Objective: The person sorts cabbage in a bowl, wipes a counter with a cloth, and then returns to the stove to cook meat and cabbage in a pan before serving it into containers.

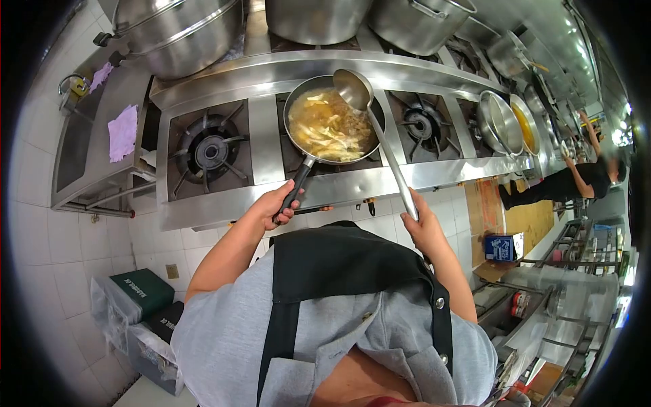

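Observation:
A frying pan [296, 103] full of yellow noodles and broth [327, 127] sits on the middle burner of a steel stove. My left hand [274, 203] grips the pan's black handle [298, 182] at the stove's front edge. My right hand [422, 227] holds the long steel handle of a ladle [388, 149]. The ladle's bowl [352, 88] rests on the far right rim of the pan, over the food.
An unlit burner [210, 150] lies left of the pan, another [424, 124] to its right. Big steel pots [183, 30] stand behind. Pink cloths [122, 132] lie on the left counter. A second person [576, 180] works further along the stove near two woks [502, 125].

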